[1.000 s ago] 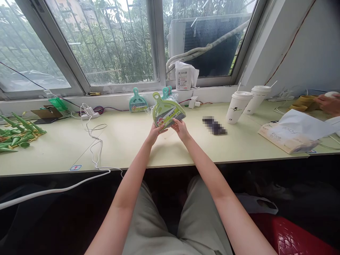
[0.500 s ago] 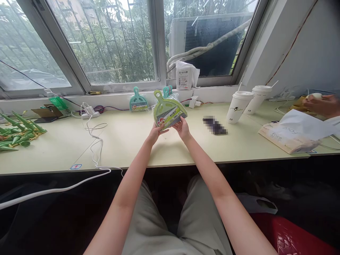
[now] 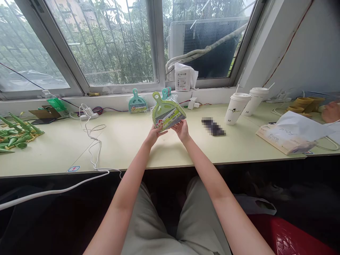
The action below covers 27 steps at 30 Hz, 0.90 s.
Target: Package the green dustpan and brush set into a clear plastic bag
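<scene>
Green dustpan set (image 3: 168, 113) in clear wrap, frame centre, held tilted above the surface (image 3: 127, 141); its label bears red and white print too small to read. Left hand (image 3: 154, 132) and right hand (image 3: 181, 128) pinch its lower edge, fingers closed on it. Behind: teal dustpan (image 3: 137, 102), two lidded cups (image 3: 236, 108). Right: bag (image 3: 288, 136) printed "Face". Since half a second ago the set sits as before; the co-worker's hand (image 3: 330, 111) at far right has dropped lower.

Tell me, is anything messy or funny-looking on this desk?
A bit. A white cable snakes loosely across the desk and hangs off its front edge. Green plastic pieces lie in a loose heap at the far left. Both hands hold the wrapped green dustpan set tilted.
</scene>
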{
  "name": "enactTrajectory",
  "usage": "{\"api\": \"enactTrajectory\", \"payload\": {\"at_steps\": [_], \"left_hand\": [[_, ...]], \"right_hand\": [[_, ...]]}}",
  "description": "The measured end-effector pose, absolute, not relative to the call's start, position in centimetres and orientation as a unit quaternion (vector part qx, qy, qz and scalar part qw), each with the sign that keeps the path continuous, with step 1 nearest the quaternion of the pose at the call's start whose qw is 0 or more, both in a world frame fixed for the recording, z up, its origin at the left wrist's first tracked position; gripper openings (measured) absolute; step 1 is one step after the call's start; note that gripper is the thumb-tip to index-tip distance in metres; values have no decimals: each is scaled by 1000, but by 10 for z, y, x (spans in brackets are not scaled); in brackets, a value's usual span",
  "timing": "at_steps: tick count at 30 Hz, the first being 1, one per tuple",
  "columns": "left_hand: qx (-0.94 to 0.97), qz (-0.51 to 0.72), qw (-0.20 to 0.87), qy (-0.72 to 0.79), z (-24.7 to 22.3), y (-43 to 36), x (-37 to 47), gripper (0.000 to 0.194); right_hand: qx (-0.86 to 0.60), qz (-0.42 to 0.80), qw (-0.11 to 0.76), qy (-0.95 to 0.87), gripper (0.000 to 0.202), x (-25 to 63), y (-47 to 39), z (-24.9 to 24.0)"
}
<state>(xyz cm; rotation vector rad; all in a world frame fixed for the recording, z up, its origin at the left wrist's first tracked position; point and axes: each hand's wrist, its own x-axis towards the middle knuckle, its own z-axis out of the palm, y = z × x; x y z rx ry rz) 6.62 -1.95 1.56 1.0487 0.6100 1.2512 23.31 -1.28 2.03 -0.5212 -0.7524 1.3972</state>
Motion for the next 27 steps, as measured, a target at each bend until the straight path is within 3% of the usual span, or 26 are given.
{"api": "enactTrajectory", "payload": {"at_steps": [9, 17, 22, 27], "left_hand": [[468, 541, 646, 264, 11, -18, 66, 57], [474, 541, 641, 269, 9, -14, 68, 57], [471, 540, 649, 255, 8, -11, 65, 57], [459, 530, 664, 260, 10, -12, 61, 53]], "right_hand": [[-263, 605, 687, -303, 25, 231, -9, 17], [-283, 602, 685, -299, 49, 234, 1, 9], [-249, 614, 685, -302, 43, 234, 0, 11], [-215, 620, 676, -334, 24, 233, -3, 12]]}}
